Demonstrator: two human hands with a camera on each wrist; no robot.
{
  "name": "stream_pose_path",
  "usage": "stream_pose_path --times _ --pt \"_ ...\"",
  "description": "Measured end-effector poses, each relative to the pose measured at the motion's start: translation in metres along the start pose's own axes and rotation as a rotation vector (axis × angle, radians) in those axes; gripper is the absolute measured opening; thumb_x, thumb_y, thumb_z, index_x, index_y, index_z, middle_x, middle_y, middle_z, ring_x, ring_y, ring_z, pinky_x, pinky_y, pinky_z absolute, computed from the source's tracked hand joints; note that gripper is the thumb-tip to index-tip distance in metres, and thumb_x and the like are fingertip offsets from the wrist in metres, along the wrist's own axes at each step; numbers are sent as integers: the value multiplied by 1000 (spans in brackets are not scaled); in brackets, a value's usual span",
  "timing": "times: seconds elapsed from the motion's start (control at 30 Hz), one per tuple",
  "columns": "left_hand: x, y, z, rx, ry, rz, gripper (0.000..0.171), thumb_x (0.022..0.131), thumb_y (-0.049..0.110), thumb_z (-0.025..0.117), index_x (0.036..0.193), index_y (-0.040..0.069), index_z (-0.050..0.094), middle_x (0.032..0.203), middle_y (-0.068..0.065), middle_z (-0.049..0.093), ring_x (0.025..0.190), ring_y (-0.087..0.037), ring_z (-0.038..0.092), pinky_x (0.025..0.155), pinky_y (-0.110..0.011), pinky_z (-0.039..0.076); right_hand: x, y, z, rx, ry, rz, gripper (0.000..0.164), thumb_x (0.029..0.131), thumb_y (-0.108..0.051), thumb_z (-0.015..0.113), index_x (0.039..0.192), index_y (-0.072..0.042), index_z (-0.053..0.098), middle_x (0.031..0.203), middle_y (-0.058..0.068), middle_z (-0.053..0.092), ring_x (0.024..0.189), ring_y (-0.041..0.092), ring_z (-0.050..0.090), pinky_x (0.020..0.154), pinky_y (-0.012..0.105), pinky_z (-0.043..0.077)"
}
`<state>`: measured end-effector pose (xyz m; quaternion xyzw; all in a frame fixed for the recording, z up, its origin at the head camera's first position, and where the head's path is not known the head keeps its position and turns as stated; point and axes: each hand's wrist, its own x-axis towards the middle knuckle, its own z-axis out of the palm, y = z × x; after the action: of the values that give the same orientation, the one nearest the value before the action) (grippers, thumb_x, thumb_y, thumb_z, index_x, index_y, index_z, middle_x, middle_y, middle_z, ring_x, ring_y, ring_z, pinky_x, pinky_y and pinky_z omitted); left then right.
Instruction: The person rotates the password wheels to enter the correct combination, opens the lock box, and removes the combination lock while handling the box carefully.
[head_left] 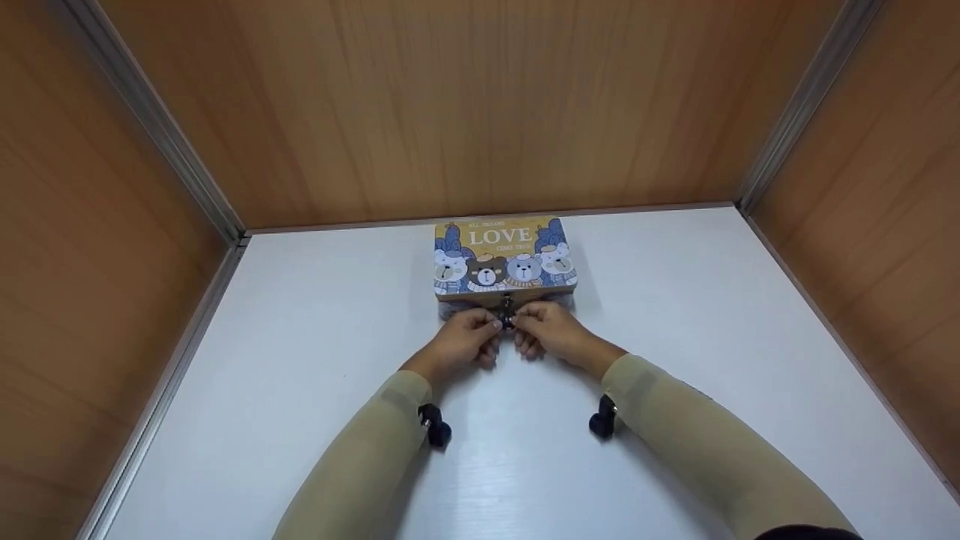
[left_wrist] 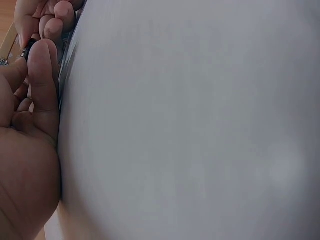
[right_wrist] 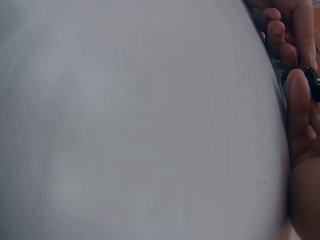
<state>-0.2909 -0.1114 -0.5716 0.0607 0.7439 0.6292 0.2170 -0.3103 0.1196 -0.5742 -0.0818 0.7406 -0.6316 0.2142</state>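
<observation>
A lidded box (head_left: 501,259), printed with cartoon bears and the word LOVE, stands at the back of the white table, its lid down. From the metal latch (head_left: 507,301) on its front hangs a small black padlock (head_left: 507,322). My left hand (head_left: 466,336) pinches the padlock's left side between thumb and index finger. On the other side, the thumb and index finger of my right hand (head_left: 553,331) pinch it too. Fingertips hide much of the padlock, though a dark bit of it (right_wrist: 312,82) shows in the right wrist view.
Wood-grain panels (head_left: 495,112) enclose the white table (head_left: 330,330) at the back and both sides, with metal strips (head_left: 161,127) at the corners. Small black devices (head_left: 435,426) sit on both sleeved forearms. The box stands close to the back panel.
</observation>
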Motion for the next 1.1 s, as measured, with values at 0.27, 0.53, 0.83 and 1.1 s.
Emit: stream_pose_path --times 0.27,0.53,0.83,1.1 --pt "1 -1 2 -15 3 8 21 120 18 59 116 -1 67 92 -4 67 69 -14 68 63 -26 63 0 1 1 -6 3 -14 27 117 -19 61 109 2 75 78 3 74 59 11 70 55 24 62" --pt "0 0 2 -2 10 12 21 119 18 59 116 0 67 91 -4 68 67 -14 69 63 -26 64 1 1 1 35 15 0 21 114 -14 65 128 1 70 81 6 75 61 13 72 57 26 65" --pt "1 -1 2 -14 8 26 20 118 17 63 118 -2 69 89 -4 69 66 -14 68 61 -26 63 0 2 -1 11 0 -20 17 114 -14 65 121 0 71 81 5 75 61 12 71 57 25 64" --pt "0 1 3 -2 3 34 18 117 16 64 114 -2 68 86 -4 69 66 -15 69 62 -26 63 0 1 -1 -45 -6 -25 24 118 -18 61 117 2 74 79 3 75 60 10 70 56 24 62"
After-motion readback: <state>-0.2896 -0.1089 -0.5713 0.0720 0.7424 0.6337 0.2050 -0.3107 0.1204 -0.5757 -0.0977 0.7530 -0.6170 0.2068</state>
